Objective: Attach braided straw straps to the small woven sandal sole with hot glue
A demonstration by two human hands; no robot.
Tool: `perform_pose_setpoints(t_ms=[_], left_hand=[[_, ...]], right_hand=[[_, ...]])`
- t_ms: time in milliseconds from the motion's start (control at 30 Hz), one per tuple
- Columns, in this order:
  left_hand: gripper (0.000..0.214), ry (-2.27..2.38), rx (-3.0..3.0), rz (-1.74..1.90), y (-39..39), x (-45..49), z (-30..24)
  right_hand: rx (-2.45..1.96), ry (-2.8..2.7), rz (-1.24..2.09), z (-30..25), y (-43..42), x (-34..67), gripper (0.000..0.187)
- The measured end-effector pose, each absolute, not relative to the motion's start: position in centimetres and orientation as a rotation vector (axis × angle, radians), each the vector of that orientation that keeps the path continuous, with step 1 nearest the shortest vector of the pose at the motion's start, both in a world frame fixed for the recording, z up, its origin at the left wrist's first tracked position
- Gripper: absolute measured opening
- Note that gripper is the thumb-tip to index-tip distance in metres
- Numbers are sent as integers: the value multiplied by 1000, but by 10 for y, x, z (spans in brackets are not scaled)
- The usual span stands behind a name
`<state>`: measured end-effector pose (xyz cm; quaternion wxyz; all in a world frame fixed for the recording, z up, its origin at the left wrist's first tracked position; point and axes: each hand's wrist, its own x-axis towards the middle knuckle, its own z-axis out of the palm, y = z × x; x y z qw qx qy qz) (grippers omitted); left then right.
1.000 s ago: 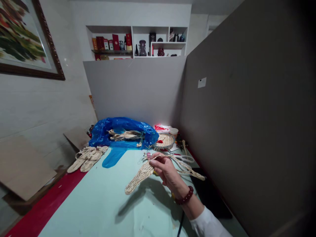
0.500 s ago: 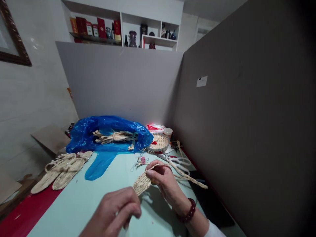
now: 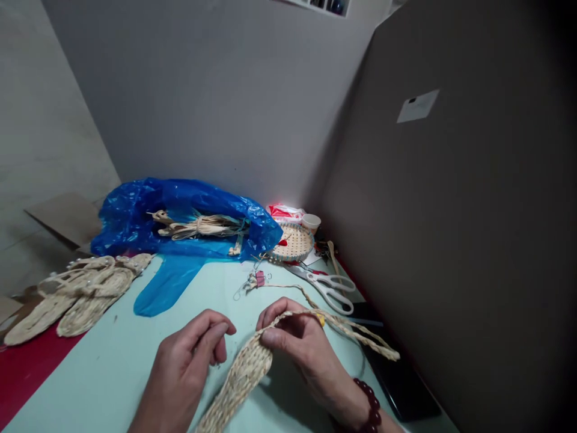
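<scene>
A woven straw sandal sole (image 3: pixel 241 376) slants up from the bottom edge, its upper end pinched between the thumb and fingers of my right hand (image 3: pixel 304 349). From that end a braided straw cord (image 3: pixel 372 344) trails off to the right, past a small yellow thing (image 3: pixel 321 320) by my knuckles. Left of the sole and apart from it is my left hand (image 3: pixel 192 355), thumb pressed against curled fingers. Whatever those fingers pinch, if anything, is too small to make out. A pink binder clip (image 3: pixel 260 278) lies beyond both hands, with a thin straw strand running from it toward my right hand.
White-handled scissors (image 3: pixel 336 288) lie beyond my right hand, near a round woven basket (image 3: pixel 293 243) and a cup (image 3: pixel 311 223). A blue plastic bag (image 3: pixel 121 219) holds bundled straw. Straw sandals (image 3: pixel 90 300) sit at left. A flat black object (image 3: pixel 406 385) lies beside the grey partition (image 3: pixel 451 240).
The view has tipped downward, showing more of the sole. My left hand has moved away from the sole to the left; my right hand keeps its hold.
</scene>
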<state>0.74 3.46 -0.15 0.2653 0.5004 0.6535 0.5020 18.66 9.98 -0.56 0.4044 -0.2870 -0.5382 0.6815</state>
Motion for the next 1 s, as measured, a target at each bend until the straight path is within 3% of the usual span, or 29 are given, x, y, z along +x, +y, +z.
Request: perform_pose_setpoints(t_ms=[333,667,867,1000], left_hand=[[36,1694,1177,1177,43,8,-2],[40,1835,1402,1132,49,-2,-29],[40,1907,1433,1148,51,3,-27],[25,1955,1396,1037,56,9,-30]], right_hand=[[-835,-1419,1782,0,97,184,16],[-832,-1440,1765,-4,100,181,10],[-824,-1478,1760,-13,99,185,15],[-830,-1522,1758,-20,103,187,22]])
